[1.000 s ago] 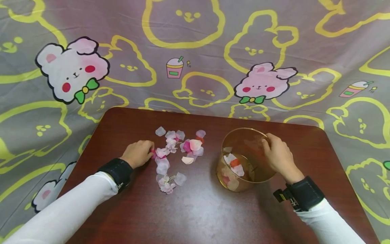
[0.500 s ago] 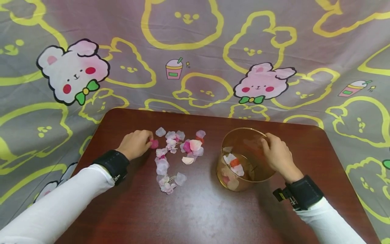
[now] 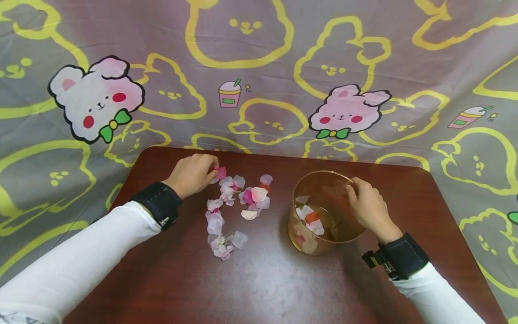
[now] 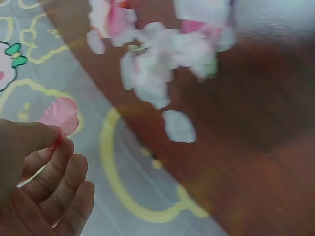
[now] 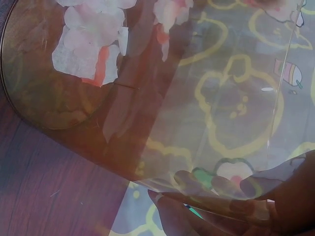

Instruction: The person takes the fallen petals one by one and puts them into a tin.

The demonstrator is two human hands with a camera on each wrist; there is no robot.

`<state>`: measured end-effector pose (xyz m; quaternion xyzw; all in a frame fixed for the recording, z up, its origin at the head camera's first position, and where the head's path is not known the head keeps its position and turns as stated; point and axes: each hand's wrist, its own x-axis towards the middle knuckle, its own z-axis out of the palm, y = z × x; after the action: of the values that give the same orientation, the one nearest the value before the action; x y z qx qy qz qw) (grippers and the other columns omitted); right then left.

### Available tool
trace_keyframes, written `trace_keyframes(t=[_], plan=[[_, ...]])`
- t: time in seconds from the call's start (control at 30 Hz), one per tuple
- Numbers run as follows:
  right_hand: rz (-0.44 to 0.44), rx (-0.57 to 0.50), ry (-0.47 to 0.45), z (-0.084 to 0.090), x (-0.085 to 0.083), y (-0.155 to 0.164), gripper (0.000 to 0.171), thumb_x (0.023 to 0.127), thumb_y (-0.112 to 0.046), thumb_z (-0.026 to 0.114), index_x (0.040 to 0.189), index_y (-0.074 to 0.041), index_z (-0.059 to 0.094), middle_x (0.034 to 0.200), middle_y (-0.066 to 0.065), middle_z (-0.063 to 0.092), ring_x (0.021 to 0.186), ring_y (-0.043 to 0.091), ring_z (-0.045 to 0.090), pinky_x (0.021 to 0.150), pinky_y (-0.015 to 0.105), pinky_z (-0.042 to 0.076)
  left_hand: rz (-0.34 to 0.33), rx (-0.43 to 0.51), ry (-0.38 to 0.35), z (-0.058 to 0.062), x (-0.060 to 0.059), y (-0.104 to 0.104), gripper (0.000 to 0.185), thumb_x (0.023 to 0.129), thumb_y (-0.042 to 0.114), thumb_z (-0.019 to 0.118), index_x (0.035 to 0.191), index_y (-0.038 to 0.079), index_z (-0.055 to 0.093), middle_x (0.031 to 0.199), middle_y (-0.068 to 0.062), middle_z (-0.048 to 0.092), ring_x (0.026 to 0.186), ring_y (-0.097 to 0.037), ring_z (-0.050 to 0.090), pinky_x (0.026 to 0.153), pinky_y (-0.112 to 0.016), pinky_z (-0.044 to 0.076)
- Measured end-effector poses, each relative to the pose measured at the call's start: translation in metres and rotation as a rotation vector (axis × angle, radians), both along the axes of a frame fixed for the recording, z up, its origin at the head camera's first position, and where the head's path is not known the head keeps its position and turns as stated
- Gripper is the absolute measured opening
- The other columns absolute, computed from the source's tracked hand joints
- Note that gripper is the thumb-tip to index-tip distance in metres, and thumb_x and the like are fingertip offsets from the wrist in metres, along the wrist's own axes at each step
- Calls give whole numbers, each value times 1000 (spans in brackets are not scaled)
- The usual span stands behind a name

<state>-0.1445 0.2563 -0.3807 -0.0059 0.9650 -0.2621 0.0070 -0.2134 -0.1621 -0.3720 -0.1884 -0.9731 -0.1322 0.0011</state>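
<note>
My left hand hovers near the table's far left edge and pinches a deep pink petal between thumb and forefinger; the left wrist view shows that pink petal at my fingertips. Loose white, pink and lilac petals lie scattered just right of it. My right hand grips the far right rim of a clear amber glass jar, which stands on the table. Several petals lie on the jar's bottom, seen through the glass.
The dark red-brown table has a rounded far edge. A grey cloth with yellow outlines and pink bunny prints hangs behind and around it. Both arms wear white sleeves and black wrist straps.
My left hand lifted a deep pink petal from the left side of the pile and moved up and away toward the far edge. The right hand and the jar stayed still.
</note>
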Motion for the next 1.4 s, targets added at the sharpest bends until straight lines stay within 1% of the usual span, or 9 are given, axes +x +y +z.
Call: trace_keyframes(t=[0.13,0.33,0.4,0.53,0.73,0.83,0.97,1.2,1.4], plan=[[3,3,7,1,0,0,25,108,-22,43,106,-5,62,77,10,62,58,20,51,50,33,34,-25,17,36,19,-3,13,10,96,15,66,94,5,69,73,-5,59,64,-20,54,53,-32,39],[5,12,10,2,0,1,24,108,-22,43,106,-6,61,77,9,63,59,20,53,51,33,35,-64,14,100,40,-6,41,12,97,17,66,93,6,68,78,-6,63,70,-22,58,59,-37,46],[4,14,6,2,0,2,24,108,-22,44,106,-6,61,76,9,61,58,20,52,50,33,34,-76,-1,110,46,-5,51,12,97,19,66,93,7,68,79,-6,64,73,-22,59,62,-39,49],[4,13,5,2,0,2,24,108,-23,43,104,-6,60,75,8,60,57,20,51,50,33,34,-123,-4,122,55,-2,72,15,98,21,66,91,8,67,77,-5,64,72,-22,60,63,-39,50],[-3,9,0,2,2,2,24,108,-23,43,100,-7,59,73,8,58,56,20,50,50,33,34,-196,31,149,65,5,103,14,98,22,66,93,9,67,79,-4,65,75,-21,61,65,-38,50],[-9,10,-8,2,2,2,23,108,-23,44,99,-6,58,73,8,58,56,21,49,50,33,34,-226,63,145,67,11,117,14,98,23,66,94,9,68,80,-4,66,76,-20,61,66,-36,50],[-7,10,-7,1,1,0,24,108,-23,44,100,-6,58,72,8,57,56,20,49,50,33,34,-270,93,146,64,20,133,13,98,23,66,96,11,69,81,-2,67,76,-18,61,65,-34,50],[-8,11,-5,0,-1,0,24,108,-22,44,103,-6,60,75,9,59,57,20,49,50,33,34,-373,44,197,55,35,157,10,98,24,66,98,15,71,89,0,71,82,-16,65,75,-34,55],[-6,20,2,1,0,-1,24,108,-23,44,102,-6,60,74,8,59,57,20,50,50,33,34,-467,-1,143,50,48,174,9,98,22,66,99,16,72,88,2,70,81,-15,64,73,-31,54]])
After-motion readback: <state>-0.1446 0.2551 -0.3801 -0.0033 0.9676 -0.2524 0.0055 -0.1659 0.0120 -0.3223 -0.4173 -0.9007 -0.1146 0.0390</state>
